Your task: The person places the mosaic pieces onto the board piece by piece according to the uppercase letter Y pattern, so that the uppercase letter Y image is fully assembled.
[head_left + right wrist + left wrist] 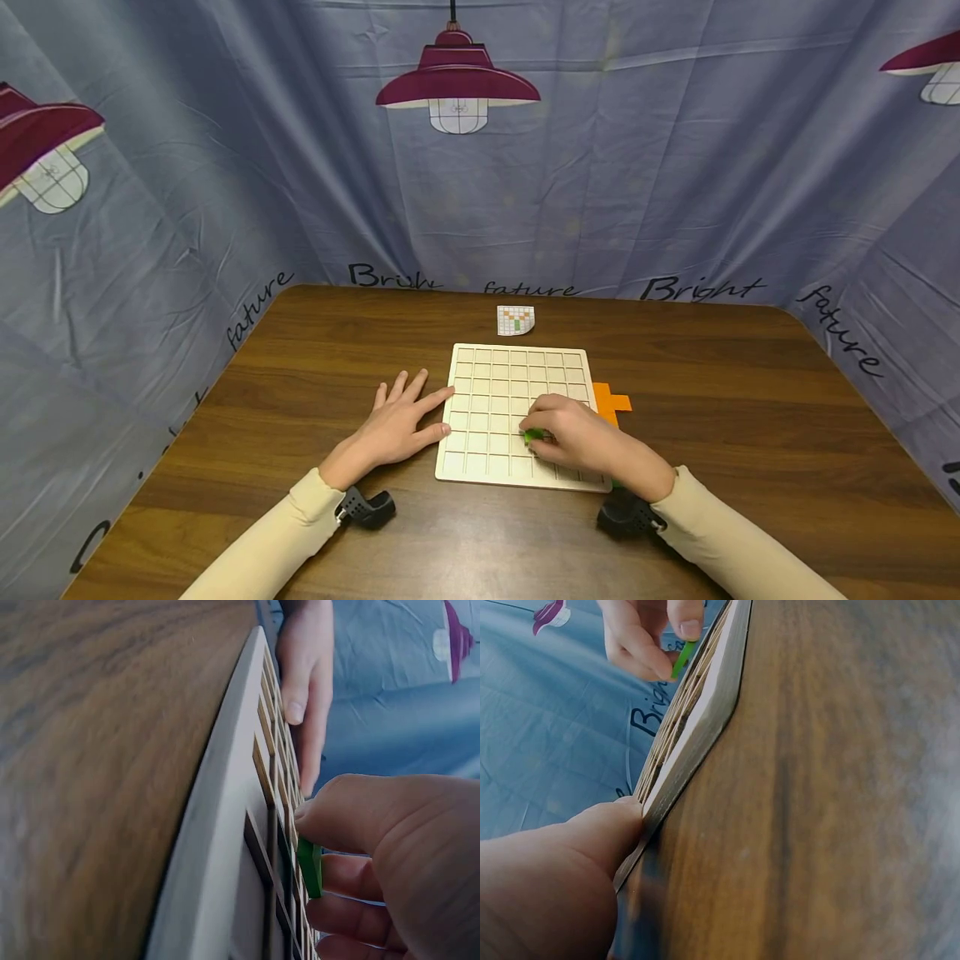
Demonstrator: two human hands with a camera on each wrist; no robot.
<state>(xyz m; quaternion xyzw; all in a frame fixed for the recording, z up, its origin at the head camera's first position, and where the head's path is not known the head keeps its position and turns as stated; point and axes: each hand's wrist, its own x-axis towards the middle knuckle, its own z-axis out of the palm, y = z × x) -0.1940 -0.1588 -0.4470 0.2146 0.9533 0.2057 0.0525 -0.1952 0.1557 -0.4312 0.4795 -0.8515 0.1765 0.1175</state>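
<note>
A pale wooden grid board [489, 408] with square recesses lies on the table. Over its lower right part, my right hand [573, 429] pinches a small green tile [533, 436] between thumb and fingers. The right wrist view shows the green tile [310, 866] tilted on edge close to the grid, its far end hidden by fingers. My left hand [393, 425] lies spread at the board's left side, with thumb and index fingertip touching the edge. Seen from the left wrist, that thumb [604, 832] rests against the board's rim.
Orange pieces [613, 403] lie beside the board's right edge, partly hidden by the right hand. A bit of green shows below them by the right wrist. A small paper card [516, 321] with a coloured grid pattern lies behind the board. A printed curtain [600, 167] surrounds the wooden table [720, 400].
</note>
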